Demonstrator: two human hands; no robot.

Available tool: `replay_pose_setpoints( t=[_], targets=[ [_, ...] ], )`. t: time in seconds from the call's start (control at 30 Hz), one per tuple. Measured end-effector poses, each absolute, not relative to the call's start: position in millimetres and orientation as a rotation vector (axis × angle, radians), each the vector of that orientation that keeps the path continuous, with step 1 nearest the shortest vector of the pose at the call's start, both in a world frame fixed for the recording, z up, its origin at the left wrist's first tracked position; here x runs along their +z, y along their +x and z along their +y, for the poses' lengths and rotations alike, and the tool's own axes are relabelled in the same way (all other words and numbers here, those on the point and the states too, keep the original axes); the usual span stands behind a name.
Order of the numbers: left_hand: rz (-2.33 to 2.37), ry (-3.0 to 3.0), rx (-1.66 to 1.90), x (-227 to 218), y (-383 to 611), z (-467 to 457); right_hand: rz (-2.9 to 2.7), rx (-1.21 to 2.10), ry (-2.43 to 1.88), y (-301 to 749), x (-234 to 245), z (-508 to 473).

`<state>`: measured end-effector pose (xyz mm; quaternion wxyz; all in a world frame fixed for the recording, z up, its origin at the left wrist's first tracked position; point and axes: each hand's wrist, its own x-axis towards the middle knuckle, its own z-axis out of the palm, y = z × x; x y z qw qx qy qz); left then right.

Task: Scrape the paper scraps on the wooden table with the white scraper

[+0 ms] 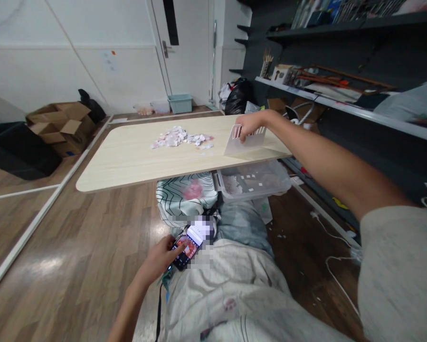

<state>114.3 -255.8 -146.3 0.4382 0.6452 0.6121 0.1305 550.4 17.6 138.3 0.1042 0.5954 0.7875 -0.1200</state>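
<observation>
My left hand [162,255] rests at my lap, wrapped round a smartphone [181,260] with its screen lit and the thumb over it. On the pale wooden table [124,164], my right hand [249,124] grips the slotted upper edge of a thin white plastic panel [244,143]. The panel stands on edge near the table's right end, its lower edge at the tabletop. To its left lies a loose heap of torn, crumpled white and pinkish scraps [174,136], apart from the panel.
Below the table's near edge, a clear plastic tub [275,190] holds small white pieces, beside a patterned cloth [170,194] over my leg. Cardboard boxes [65,123] and a black bin [19,149] stand left. Dark shelves [345,104] line the right side.
</observation>
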Motion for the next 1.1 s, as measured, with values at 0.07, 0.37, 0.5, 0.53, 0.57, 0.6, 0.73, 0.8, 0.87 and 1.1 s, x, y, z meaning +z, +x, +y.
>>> replay_pose_setpoints(
  t=[0.07, 0.37, 0.5, 0.53, 0.57, 0.6, 0.73, 0.8, 0.87, 1.1],
  targets=[
    [1.467, 1.561, 0.315, -149, 116, -250, 2.324, -0.360, 1.759, 553, 137, 19],
    [1.376, 1.424, 0.424, -140, 116, -251, 2.280, -0.344, 1.739, 556, 137, 24],
    [1.340, 1.400, 0.443, -141, 115, -254, 2.327, -0.378, 1.744, 558, 134, 25],
    [1.340, 1.405, 0.442, -142, 116, -255, 2.334, -0.378, 1.751, 558, 134, 26],
    [1.345, 1.414, 0.439, -143, 116, -256, 2.335, -0.374, 1.761, 559, 134, 26],
    [1.353, 1.428, 0.431, -144, 117, -256, 2.331, -0.367, 1.768, 559, 133, 26],
    [1.411, 1.486, 0.412, -145, 124, -258, 2.362, -0.297, 1.713, 561, 132, 29],
    [1.435, 1.495, 0.435, -147, 127, -259, 2.388, -0.262, 1.664, 562, 132, 31],
    [1.449, 1.498, 0.449, -151, 129, -260, 2.392, -0.249, 1.645, 563, 131, 32],
    [1.476, 1.522, 0.467, -168, 129, -260, 2.368, -0.287, 1.683, 563, 132, 30]
  ],
)
